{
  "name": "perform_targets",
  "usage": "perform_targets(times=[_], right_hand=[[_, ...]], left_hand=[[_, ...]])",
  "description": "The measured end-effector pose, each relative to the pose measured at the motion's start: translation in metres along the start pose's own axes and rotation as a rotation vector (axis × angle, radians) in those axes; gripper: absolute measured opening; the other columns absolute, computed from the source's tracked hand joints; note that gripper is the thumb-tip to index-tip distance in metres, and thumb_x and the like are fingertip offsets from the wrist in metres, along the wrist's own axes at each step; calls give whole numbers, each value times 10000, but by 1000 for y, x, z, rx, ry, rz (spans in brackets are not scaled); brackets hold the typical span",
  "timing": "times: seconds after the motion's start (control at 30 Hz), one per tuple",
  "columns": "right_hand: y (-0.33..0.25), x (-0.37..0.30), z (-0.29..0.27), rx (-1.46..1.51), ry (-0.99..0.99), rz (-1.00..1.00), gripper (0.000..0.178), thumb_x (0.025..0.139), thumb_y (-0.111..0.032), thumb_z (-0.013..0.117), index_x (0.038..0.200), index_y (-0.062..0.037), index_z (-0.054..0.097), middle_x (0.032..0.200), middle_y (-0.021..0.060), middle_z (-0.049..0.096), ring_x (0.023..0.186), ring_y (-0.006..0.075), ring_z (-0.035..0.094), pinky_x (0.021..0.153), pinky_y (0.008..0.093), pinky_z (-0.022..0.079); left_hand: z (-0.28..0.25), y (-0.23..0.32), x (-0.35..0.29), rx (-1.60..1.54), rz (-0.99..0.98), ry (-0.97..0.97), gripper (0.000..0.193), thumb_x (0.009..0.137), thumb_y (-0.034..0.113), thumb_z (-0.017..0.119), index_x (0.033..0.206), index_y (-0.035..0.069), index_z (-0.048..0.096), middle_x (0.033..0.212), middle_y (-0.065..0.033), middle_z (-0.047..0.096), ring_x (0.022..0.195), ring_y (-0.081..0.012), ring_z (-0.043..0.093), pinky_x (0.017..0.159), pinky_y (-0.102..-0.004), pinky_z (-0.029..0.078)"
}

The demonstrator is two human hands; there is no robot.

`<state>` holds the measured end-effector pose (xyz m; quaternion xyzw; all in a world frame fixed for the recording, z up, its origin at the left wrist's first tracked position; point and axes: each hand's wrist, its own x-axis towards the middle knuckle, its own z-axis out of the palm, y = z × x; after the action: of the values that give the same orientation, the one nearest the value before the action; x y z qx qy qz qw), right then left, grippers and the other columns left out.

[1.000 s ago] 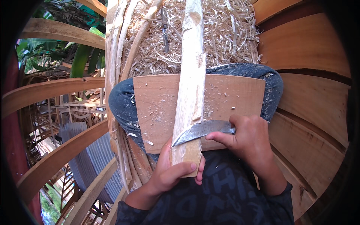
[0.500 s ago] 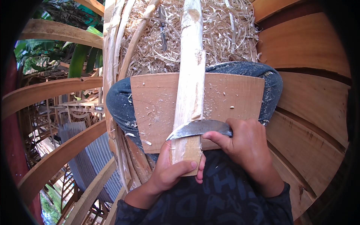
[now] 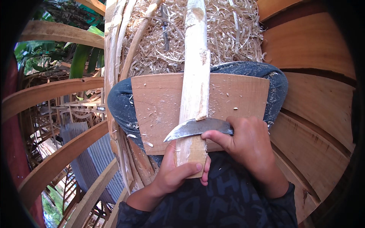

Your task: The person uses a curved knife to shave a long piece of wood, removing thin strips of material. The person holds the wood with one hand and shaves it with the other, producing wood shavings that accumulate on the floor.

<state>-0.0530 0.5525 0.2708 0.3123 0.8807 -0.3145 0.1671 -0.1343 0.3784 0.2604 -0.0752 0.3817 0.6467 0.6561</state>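
A: Which hand is showing nearest?
B: The left hand [image 3: 173,175]; its fingers are wrapping the near end of the pale wooden strip [image 3: 195,83], the thumb lying on top.
A: And beyond it?
B: The right hand [image 3: 249,138] is gripping the curved knife [image 3: 186,130] at its right end, fingers curling closed; the blade is lying crosswise over the strip.
A: Farther out?
B: The strip is crossing a flat board [image 3: 157,97], which is resting over the legs [image 3: 121,99], and is running out over heaped shavings [image 3: 228,47].

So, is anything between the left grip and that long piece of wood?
Nothing visible: the left grip holds the wood directly at its near end. The knife in the right grip crosses it just beyond.
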Motion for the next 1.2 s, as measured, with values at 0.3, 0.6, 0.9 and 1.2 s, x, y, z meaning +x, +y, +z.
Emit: perform_targets(times=[0.3, 0.6, 0.9, 1.2], right_hand=[[0, 3, -3, 29, -12, 2, 769, 717, -692, 591, 553, 59, 599, 534, 252, 551, 536, 397, 604, 497, 444, 477], [1, 5, -3, 88, -9, 4, 768, 724, -685, 590, 556, 64, 601, 535, 260, 547, 533, 408, 597, 504, 450, 477], [0, 13, -1, 83, -18, -23, 738, 718, -673, 603, 575, 52, 609, 557, 244, 562, 562, 398, 604, 507, 454, 475], [2, -4, -7, 27, 38, -85, 513, 828, -505, 598, 709, -9, 654, 547, 197, 565, 557, 368, 602, 506, 422, 460]], left_hand=[[3, -3, 2, -8, 16, -1, 564, 790, 27, 550, 1270, 4, 254, 815, -187, 543, 641, -240, 590, 576, -353, 534], [6, -7, 8, 18, 11, -5, 533, 794, 29, 547, 1245, 9, 265, 819, -183, 541, 648, -232, 591, 578, -353, 534], [5, 6, 4, 6, 0, 23, 569, 779, 44, 578, 1255, 9, 267, 827, -190, 547, 653, -237, 595, 576, -355, 531], [0, 15, -9, -91, -22, 95, 662, 716, 105, 644, 1262, -34, 296, 797, -197, 560, 621, -242, 600, 555, -350, 529]])
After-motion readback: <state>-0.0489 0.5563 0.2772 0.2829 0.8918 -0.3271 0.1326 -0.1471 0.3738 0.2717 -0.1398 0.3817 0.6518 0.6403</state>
